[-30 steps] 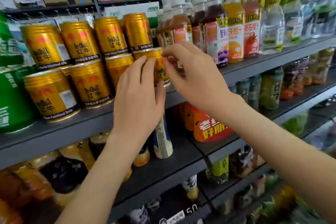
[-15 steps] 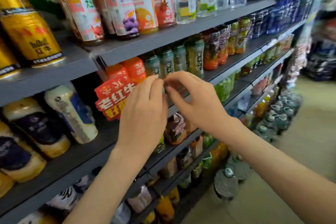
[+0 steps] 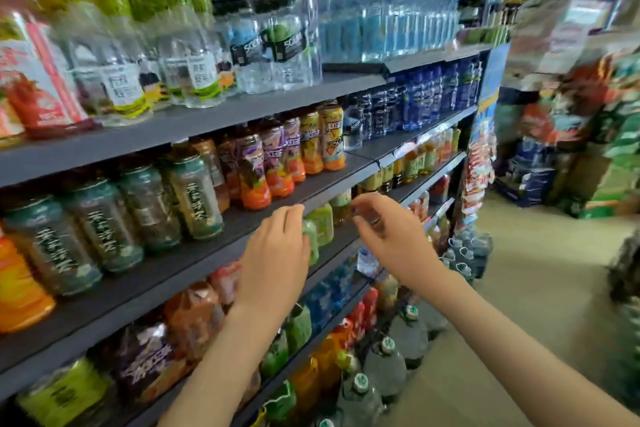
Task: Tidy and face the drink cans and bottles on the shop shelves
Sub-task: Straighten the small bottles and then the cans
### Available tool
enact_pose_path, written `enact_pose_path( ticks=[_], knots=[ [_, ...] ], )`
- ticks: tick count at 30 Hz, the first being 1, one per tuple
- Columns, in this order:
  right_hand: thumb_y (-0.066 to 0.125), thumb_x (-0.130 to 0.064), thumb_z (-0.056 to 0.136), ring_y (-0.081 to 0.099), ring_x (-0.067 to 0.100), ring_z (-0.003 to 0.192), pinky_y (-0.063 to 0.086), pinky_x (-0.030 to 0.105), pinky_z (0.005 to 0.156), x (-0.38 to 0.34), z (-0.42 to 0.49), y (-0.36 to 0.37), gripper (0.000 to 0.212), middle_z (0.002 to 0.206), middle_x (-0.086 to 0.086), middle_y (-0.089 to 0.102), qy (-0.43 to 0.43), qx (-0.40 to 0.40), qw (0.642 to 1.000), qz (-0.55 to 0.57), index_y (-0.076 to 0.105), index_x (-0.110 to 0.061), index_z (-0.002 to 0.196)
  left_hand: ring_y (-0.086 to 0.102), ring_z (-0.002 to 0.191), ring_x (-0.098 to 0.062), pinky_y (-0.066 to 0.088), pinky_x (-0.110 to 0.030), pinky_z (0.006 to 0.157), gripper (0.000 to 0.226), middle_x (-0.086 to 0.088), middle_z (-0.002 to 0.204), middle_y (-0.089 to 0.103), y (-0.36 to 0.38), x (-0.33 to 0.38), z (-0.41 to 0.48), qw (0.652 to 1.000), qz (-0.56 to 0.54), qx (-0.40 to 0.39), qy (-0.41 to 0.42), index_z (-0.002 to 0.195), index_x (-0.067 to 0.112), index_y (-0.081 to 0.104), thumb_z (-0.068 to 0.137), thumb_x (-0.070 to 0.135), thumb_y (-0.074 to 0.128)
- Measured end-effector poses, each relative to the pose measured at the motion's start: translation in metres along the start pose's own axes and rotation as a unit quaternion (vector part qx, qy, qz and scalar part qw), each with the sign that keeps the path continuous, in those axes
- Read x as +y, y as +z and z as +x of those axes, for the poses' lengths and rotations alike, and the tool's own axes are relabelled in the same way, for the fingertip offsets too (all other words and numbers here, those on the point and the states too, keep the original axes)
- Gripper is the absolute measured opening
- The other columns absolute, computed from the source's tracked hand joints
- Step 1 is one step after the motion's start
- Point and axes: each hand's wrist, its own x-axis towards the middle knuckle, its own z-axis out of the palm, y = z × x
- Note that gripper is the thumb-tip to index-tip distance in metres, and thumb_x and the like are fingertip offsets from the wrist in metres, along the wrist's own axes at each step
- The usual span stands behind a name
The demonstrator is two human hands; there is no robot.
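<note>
Head: left hand and right hand hover raised.

Hanging snack packets, beige floor

Shop aisle, seen from my remote station: my left hand and right hand are raised before the drinks shelves, both holding nothing. The left has its fingers relaxed in front of pale green bottles, and the right is loosely curled nearby, not touching it. Teal-labelled bottles and purple-and-orange juice bottles line the shelf above; clear water bottles stand higher still. The far aisle is blurred.
</note>
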Motion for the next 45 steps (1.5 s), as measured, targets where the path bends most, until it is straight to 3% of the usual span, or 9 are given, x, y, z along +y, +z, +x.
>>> enact_pose_path(
  ticks=[10,14,17,21,26,32,41,45],
  knots=[
    [0.055,-0.019,0.094,0.058,0.009,0.081,0.052,0.027,0.074,0.182,0.078,-0.029,0.024,0.104,-0.005,0.059,0.052,0.011,0.999,0.001,0.054,-0.016,0.118,0.065,0.087,-0.026,0.054,-0.032,0.066,0.051,-0.010,0.103,0.064,0.157,0.050,0.116,1.000,0.020,0.002,-0.010,0.113,0.003,0.060,0.068,0.016,0.081],
    [0.054,-0.020,0.095,0.049,0.001,0.088,0.040,0.008,0.072,0.255,0.121,-0.032,0.027,0.104,-0.012,0.053,0.067,-0.021,0.997,-0.025,0.052,-0.018,0.122,0.064,0.091,-0.029,0.054,-0.035,0.069,0.050,-0.013,0.106,0.063,0.222,0.070,0.163,0.999,0.003,-0.019,-0.046,0.114,0.002,0.059,0.070,0.015,0.080],
    [0.053,-0.020,0.095,0.048,0.004,0.090,0.037,0.012,0.074,0.302,0.151,-0.040,0.028,0.109,-0.008,0.053,0.082,-0.036,0.995,-0.038,0.052,-0.015,0.123,0.065,0.086,-0.028,0.054,-0.033,0.066,0.050,-0.012,0.101,0.064,0.265,0.090,0.199,0.998,0.010,-0.030,-0.048,0.109,0.003,0.061,0.066,0.016,0.082],
    [0.055,-0.019,0.093,0.053,0.011,0.097,0.049,0.035,0.086,0.367,0.170,-0.054,0.029,0.108,-0.005,0.055,0.098,-0.021,0.994,-0.033,0.054,-0.013,0.121,0.065,0.083,-0.026,0.054,-0.032,0.065,0.051,-0.009,0.100,0.064,0.314,0.126,0.233,0.998,0.017,-0.047,-0.035,0.109,0.004,0.062,0.065,0.020,0.083],
    [0.053,-0.020,0.095,0.053,0.015,0.107,0.046,0.033,0.089,0.452,0.191,-0.077,0.030,0.115,0.000,0.057,0.136,-0.052,0.989,-0.024,0.052,-0.014,0.123,0.065,0.084,-0.027,0.054,-0.033,0.066,0.053,-0.011,0.101,0.064,0.375,0.177,0.266,0.997,0.031,-0.066,-0.035,0.107,0.004,0.062,0.063,0.021,0.084],
    [0.052,-0.014,0.094,0.051,0.021,0.115,0.044,0.035,0.092,0.547,0.214,-0.081,0.032,0.123,0.005,0.055,0.119,-0.155,0.981,0.008,0.050,-0.011,0.126,0.065,0.081,-0.029,0.054,-0.033,0.063,0.054,-0.012,0.100,0.065,0.443,0.235,0.291,0.988,0.058,-0.074,-0.124,0.107,0.003,0.063,0.061,0.021,0.085],
    [0.054,-0.012,0.092,0.056,0.023,0.107,0.043,0.030,0.079,0.552,0.224,-0.016,0.035,0.124,0.007,0.053,0.005,-0.286,0.956,0.068,0.049,-0.010,0.127,0.065,0.089,-0.030,0.054,-0.037,0.071,0.049,-0.013,0.106,0.063,0.461,0.234,0.257,0.943,0.110,-0.119,-0.289,0.111,0.003,0.061,0.069,0.019,0.080],
    [0.054,-0.015,0.093,0.054,0.023,0.111,0.046,0.033,0.083,0.537,0.201,0.029,0.034,0.121,0.007,0.055,-0.001,-0.325,0.941,0.099,0.049,-0.010,0.127,0.064,0.096,-0.030,0.054,-0.038,0.075,0.049,-0.014,0.111,0.062,0.457,0.203,0.219,0.917,0.140,-0.140,-0.347,0.116,0.003,0.059,0.073,0.019,0.078]
  ],
)
